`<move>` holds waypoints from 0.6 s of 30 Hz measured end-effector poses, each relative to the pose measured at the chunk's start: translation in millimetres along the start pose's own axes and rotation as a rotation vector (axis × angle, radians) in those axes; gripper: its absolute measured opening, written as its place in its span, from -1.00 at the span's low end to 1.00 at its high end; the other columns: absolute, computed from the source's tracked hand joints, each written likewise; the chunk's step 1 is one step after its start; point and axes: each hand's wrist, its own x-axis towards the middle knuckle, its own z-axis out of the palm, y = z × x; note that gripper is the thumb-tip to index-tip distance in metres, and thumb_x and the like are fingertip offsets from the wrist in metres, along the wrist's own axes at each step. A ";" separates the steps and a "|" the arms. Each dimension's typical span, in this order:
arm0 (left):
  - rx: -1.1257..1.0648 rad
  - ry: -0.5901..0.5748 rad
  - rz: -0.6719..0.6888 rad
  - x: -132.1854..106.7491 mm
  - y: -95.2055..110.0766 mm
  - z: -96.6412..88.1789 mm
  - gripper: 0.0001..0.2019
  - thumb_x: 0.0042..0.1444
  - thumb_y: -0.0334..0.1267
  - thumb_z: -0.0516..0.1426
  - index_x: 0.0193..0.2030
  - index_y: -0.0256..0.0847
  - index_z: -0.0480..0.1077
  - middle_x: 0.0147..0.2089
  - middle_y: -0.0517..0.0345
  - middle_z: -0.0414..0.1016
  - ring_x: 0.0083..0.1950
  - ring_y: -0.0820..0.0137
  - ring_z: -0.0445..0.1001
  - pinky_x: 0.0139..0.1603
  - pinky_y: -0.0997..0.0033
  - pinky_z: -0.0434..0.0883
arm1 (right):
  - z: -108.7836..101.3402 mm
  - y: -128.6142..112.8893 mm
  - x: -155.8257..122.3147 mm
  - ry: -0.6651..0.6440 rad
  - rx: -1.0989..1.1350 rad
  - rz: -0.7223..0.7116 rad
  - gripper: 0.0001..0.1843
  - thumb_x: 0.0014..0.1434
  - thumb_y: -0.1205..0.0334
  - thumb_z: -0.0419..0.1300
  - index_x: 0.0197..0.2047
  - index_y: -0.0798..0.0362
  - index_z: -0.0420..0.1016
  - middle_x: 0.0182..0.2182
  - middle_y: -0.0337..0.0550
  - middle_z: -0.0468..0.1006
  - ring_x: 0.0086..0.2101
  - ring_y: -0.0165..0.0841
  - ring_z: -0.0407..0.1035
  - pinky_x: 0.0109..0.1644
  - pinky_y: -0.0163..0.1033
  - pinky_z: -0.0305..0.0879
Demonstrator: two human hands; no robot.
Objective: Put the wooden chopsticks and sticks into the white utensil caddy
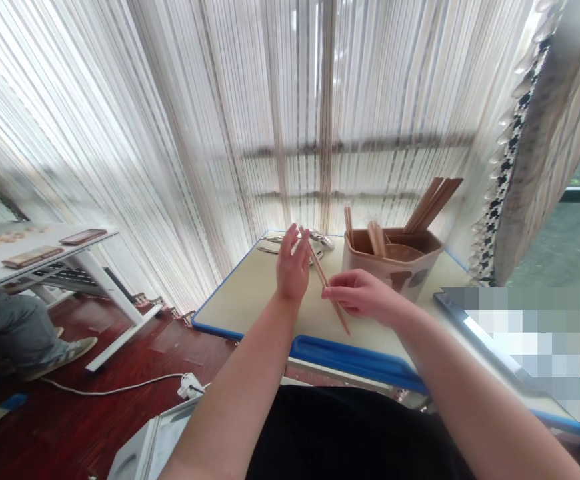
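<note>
My right hand [357, 293] pinches a pair of wooden chopsticks [341, 315] around their middle, above the cream table with a blue edge [240, 293]. They slant from the upper left down toward the table's front. My left hand [291, 267] is raised at their upper end, fingers stretched and apart; whether it touches them I cannot tell. Right of my hands stands a beige utensil holder [370, 267] with compartments. Long wooden chopsticks [433, 203] lean in its back right part, and shorter wrapped bundles [376, 239] stand at its left. Metal cutlery [270, 244] lies behind my left hand.
A blue tray-like strip [350, 355] runs along the table's front edge. At right is a dark-edged panel [463, 320], partly pixelated. Left stands a white table [90, 243] with a person's leg and shoe [73, 350] below. A cable [120, 389] crosses the floor. Curtains [250, 100] hang behind.
</note>
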 end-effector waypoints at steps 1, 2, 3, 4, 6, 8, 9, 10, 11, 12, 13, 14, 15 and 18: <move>0.017 0.026 -0.025 1.2 1.5 0.1 -0.58 0.23 -0.31 -0.05 0.23 -0.13 0.15 0.29 -0.09 0.07 0.25 0.29 0.19 0.18 0.24 0.28 | 0.6 -1.0 -0.6 0.017 -0.011 -0.022 -0.66 -0.05 0.02 0.28 -0.38 0.16 0.47 -0.74 -0.44 0.07 -0.70 -0.61 -0.08 -0.66 -0.40 -0.22; 0.040 0.051 -0.050 2.1 2.7 0.3 -0.55 0.23 -0.30 -0.05 0.27 -0.15 0.08 0.31 -0.13 0.02 0.28 0.26 0.15 0.20 0.21 0.26 | 0.4 -4.2 -2.3 0.048 -0.022 -0.054 -0.65 -0.04 0.00 0.27 -0.37 0.16 0.47 -0.74 -0.43 0.08 -0.70 -0.61 -0.07 -0.65 -0.40 -0.21; 0.064 0.071 -0.073 2.4 3.7 0.8 -0.52 0.22 -0.29 -0.05 0.28 -0.17 0.03 0.31 -0.16 0.00 0.30 0.24 0.10 0.21 0.18 0.24 | -0.6 -10.0 -5.1 0.089 -0.030 -0.090 -0.64 -0.04 -0.01 0.27 -0.36 0.17 0.48 -0.74 -0.42 0.09 -0.69 -0.60 -0.06 -0.65 -0.40 -0.20; 0.087 0.090 -0.088 2.2 4.1 1.5 -0.51 0.22 -0.29 -0.04 0.29 -0.19 0.02 0.30 -0.17 0.03 0.31 0.23 0.07 0.21 0.16 0.23 | -2.7 -18.4 -9.0 0.138 -0.034 -0.132 -0.63 -0.03 -0.01 0.26 -0.35 0.17 0.49 -0.73 -0.41 0.11 -0.69 -0.60 -0.04 -0.65 -0.40 -0.18; 0.108 0.068 -0.091 0.0 3.5 4.1 -0.55 0.22 -0.31 -0.05 0.25 -0.19 0.07 0.23 -0.15 0.16 0.29 0.24 0.11 0.21 0.13 0.23 | -10.0 -42.0 -18.7 0.230 -0.052 -0.220 -0.63 -0.03 -0.02 0.26 -0.32 0.15 0.51 -0.71 -0.39 0.14 -0.67 -0.59 -0.02 -0.64 -0.40 -0.15; 0.088 0.033 -0.053 -3.3 1.2 8.4 -0.61 0.20 -0.33 -0.03 0.18 -0.19 0.17 0.14 -0.12 0.28 0.21 0.25 0.23 0.16 0.14 0.28 | -21.8 -69.4 -27.7 0.325 -0.117 -0.316 -0.63 -0.02 -0.02 0.25 -0.28 0.12 0.53 -0.69 -0.35 0.20 -0.66 -0.57 0.02 -0.63 -0.39 -0.11; 0.072 0.033 -0.052 -4.8 -0.2 10.7 -0.64 0.18 -0.33 -0.01 0.13 -0.20 0.22 0.07 -0.10 0.33 0.14 0.26 0.30 0.11 0.16 0.33 | -29.5 -82.0 -30.4 0.381 -0.169 -0.372 -0.63 -0.02 -0.02 0.25 -0.28 0.11 0.55 -0.66 -0.31 0.26 -0.64 -0.56 0.07 -0.61 -0.38 -0.06; 0.054 0.035 -0.070 -6.1 -1.3 12.8 -0.68 0.16 -0.33 0.02 0.07 -0.21 0.26 0.00 -0.07 0.37 0.03 0.30 0.37 0.02 0.22 0.38 | -38.4 -92.8 -31.3 0.446 -0.226 -0.433 -0.65 -0.02 -0.02 0.25 -0.28 0.09 0.56 -0.61 -0.26 0.34 -0.61 -0.53 0.14 -0.58 -0.37 0.01; 0.039 0.032 -0.092 -6.9 -2.0 14.4 -0.72 0.15 -0.33 0.04 0.02 -0.22 0.29 -0.05 -0.05 0.38 -0.09 0.35 0.41 -0.07 0.28 0.42 | -48.4 -100.8 -30.1 0.515 -0.282 -0.493 -0.66 -0.03 -0.02 0.25 -0.30 0.07 0.58 -0.53 -0.20 0.42 -0.55 -0.49 0.22 -0.53 -0.36 0.10; 0.029 0.033 -0.108 -7.2 -2.1 15.5 -0.75 0.14 -0.32 0.05 -0.02 -0.22 0.30 -0.09 -0.03 0.38 -0.18 0.40 0.41 -0.16 0.33 0.43 | -59.2 -105.4 -26.7 0.582 -0.334 -0.553 -0.69 -0.04 -0.01 0.26 -0.33 0.06 0.59 -0.42 -0.15 0.48 -0.46 -0.45 0.30 -0.44 -0.33 0.18; 0.022 0.040 -0.126 -7.2 -1.9 16.0 -0.77 0.13 -0.32 0.05 -0.06 -0.23 0.31 -0.13 0.00 0.37 -0.26 0.44 0.39 -0.23 0.38 0.43 | -70.1 -106.4 -21.6 0.648 -0.371 -0.596 -0.70 -0.05 0.00 0.27 -0.35 0.05 0.60 -0.33 -0.12 0.51 -0.38 -0.40 0.35 -0.34 -0.31 0.23; 0.015 0.046 -0.141 -6.9 -1.4 16.1 -0.80 0.13 -0.31 0.06 -0.09 -0.24 0.30 -0.16 0.02 0.36 -0.32 0.47 0.37 -0.29 0.42 0.42 | -80.4 -103.9 -15.4 0.708 -0.387 -0.615 -0.70 -0.04 0.00 0.26 -0.35 0.04 0.60 -0.31 -0.11 0.52 -0.33 -0.36 0.37 -0.27 -0.28 0.25; 0.010 0.050 -0.151 -6.4 -0.8 16.1 -0.82 0.12 -0.31 0.06 -0.12 -0.24 0.30 -0.19 0.04 0.36 -0.35 0.49 0.35 -0.33 0.44 0.41 | -89.5 -98.4 -8.7 0.780 -0.379 -0.603 -0.69 -0.01 -0.01 0.23 -0.33 0.04 0.60 -0.32 -0.12 0.54 -0.30 -0.34 0.38 -0.22 -0.26 0.25; 0.004 0.044 -0.177 -5.1 -0.1 15.8 -0.86 0.11 -0.29 0.06 -0.18 -0.25 0.29 -0.24 0.10 0.34 -0.39 0.50 0.31 -0.38 0.47 0.37 | -104.2 -73.5 8.5 0.872 -0.262 -0.545 -0.64 -0.02 -0.05 0.22 -0.32 0.07 0.59 -0.39 -0.12 0.57 -0.32 -0.31 0.40 -0.20 -0.23 0.25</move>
